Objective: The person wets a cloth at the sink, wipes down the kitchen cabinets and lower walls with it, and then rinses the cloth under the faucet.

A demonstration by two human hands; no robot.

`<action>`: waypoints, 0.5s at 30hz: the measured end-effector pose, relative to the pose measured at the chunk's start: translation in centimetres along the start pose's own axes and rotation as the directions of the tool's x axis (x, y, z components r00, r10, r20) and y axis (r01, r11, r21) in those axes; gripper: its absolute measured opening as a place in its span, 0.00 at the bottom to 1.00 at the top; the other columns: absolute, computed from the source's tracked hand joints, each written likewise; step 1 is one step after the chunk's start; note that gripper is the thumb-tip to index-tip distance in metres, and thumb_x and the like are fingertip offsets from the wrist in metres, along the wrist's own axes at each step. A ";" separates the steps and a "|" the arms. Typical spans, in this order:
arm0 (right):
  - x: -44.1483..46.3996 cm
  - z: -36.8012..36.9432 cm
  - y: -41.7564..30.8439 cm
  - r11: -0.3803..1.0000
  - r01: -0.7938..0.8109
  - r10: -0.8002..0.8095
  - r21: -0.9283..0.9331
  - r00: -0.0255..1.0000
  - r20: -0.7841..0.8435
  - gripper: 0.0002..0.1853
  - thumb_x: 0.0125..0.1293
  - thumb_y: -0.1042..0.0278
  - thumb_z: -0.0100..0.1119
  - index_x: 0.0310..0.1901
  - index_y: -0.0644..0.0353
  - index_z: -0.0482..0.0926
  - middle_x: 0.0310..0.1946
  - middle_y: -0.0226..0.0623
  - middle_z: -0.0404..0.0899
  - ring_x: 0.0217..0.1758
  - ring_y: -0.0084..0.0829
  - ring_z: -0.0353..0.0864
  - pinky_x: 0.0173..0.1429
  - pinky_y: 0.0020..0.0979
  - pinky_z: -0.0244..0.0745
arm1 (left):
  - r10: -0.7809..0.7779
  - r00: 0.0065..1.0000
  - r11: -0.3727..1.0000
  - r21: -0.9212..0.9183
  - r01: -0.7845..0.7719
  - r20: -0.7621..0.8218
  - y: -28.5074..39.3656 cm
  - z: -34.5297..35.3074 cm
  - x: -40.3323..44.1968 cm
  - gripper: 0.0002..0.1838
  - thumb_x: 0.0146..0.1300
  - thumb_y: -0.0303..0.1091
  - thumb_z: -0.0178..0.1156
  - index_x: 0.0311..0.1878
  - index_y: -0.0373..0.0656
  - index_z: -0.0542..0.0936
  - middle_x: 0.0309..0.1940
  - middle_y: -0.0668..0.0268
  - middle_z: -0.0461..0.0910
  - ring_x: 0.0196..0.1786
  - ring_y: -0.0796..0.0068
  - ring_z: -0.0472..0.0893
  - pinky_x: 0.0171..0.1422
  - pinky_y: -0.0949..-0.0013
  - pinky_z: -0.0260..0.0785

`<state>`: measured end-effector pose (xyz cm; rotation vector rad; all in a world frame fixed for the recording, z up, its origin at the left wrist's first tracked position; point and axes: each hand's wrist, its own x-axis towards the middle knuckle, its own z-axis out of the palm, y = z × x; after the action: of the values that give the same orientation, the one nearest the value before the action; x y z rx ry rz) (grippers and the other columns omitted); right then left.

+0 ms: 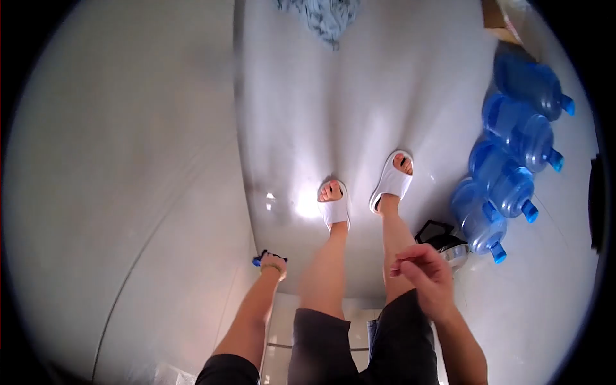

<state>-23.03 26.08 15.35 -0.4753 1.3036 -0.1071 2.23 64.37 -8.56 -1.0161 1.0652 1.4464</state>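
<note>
My left hand (274, 263) hangs low near the wall at the left, closed around a small dark blue and black thing (258, 261). Most of that thing is hidden by the fingers, and its kind cannot be made out. A yellowish band circles the left wrist. My right hand (428, 279) is raised in front of my leg, with fingers loosely bent, the thumb apart and nothing visible in it. Behind it on the floor stands a shiny metal kettle-like vessel (457, 255) with a black handle, partly covered by the hand.
Several large blue water jugs (500, 173) lie in a row along the right wall. A cardboard box (494, 16) sits at the far right. Patterned light cloth (327, 19) lies on the floor ahead. My feet, in white slippers (393, 183), stand on the shiny grey floor (366, 83).
</note>
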 end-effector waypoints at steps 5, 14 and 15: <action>-6.3 4.0 -1.6 0.995 0.016 -0.024 0.101 0.996 0.085 0.12 0.76 0.69 0.53 0.55 0.65 0.77 0.43 0.36 0.82 0.46 0.26 0.81 0.54 0.29 0.77 | -0.186 0.898 0.955 -0.288 0.070 -0.399 3.3 -7.6 -10.4 0.20 0.63 0.42 0.56 0.53 0.43 0.83 0.58 0.58 0.79 0.67 0.57 0.72 0.77 0.54 0.55; -16.7 2.1 -0.9 0.995 0.033 -0.020 0.098 0.990 -0.138 0.07 0.67 0.74 0.49 0.38 0.65 0.78 0.41 0.36 0.82 0.39 0.28 0.82 0.48 0.28 0.78 | -0.019 0.375 0.773 -0.251 -0.583 -0.927 13.6 -20.5 -31.9 0.15 0.63 0.36 0.57 0.46 0.37 0.84 0.43 0.48 0.84 0.49 0.46 0.82 0.56 0.53 0.74; -18.2 1.5 -1.5 0.990 0.002 0.026 0.141 0.981 -0.193 0.15 0.71 0.61 0.52 0.53 0.60 0.76 0.45 0.36 0.80 0.42 0.29 0.81 0.49 0.31 0.77 | -0.063 0.387 0.635 -0.336 -0.696 -0.920 15.4 -20.3 -35.2 0.14 0.64 0.36 0.58 0.47 0.37 0.83 0.44 0.48 0.83 0.50 0.46 0.81 0.57 0.54 0.74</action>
<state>-26.30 31.36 32.61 -0.3422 1.4792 -0.2388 -7.90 34.99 21.77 -2.4649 1.5739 1.7328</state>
